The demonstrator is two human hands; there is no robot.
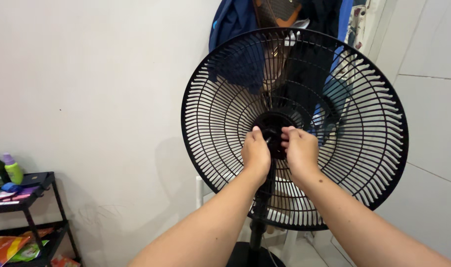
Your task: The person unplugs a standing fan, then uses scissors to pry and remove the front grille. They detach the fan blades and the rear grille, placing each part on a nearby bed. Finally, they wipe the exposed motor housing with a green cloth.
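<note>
While we faced the black fan guard (294, 128) on its stand (257, 225) against the white wall (87, 89), both our hands met at the dark hub (274, 132) in its middle. Our left hand (256, 152) curled its fingers pressed together on the hub's left side, and our right hand (299, 148) pinched the hub from the right, seemingly so one could brace it while the other turned. Clothes (245, 29) hung behind the grille; a black shelf (35, 190) with bottles (10, 168) stood well apart at lower left.
</note>
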